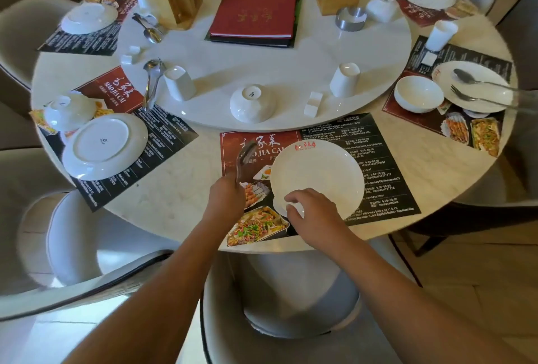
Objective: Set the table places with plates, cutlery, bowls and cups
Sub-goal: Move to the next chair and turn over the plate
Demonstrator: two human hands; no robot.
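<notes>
Far-left place: upturned plate (104, 145) and upturned bowl (68, 113) on their mat, not yet turned over. Left hand (227, 196): fingers closed round a cutlery piece (246, 157), too blurred to tell fork from spoon. Its long axis points away from the person toward the turntable (291, 78), over the red corner of the near placemat (387, 160); whether it touches the mat cannot be told. Near plate (317, 177): right way up, flat on that placemat, just right of the cutlery piece. Right hand (308, 209): fingers curled over the near plate's closest rim, holding it. Judgement: the cutlery must travel rightward to reach the plate, and the left hand already carries it. Far-right place: set bowl (417, 97), set plate (483, 71) bearing spoon (465, 75) and fork (460, 93), cup (441, 35) beyond; likely the pattern to copy.
</notes>
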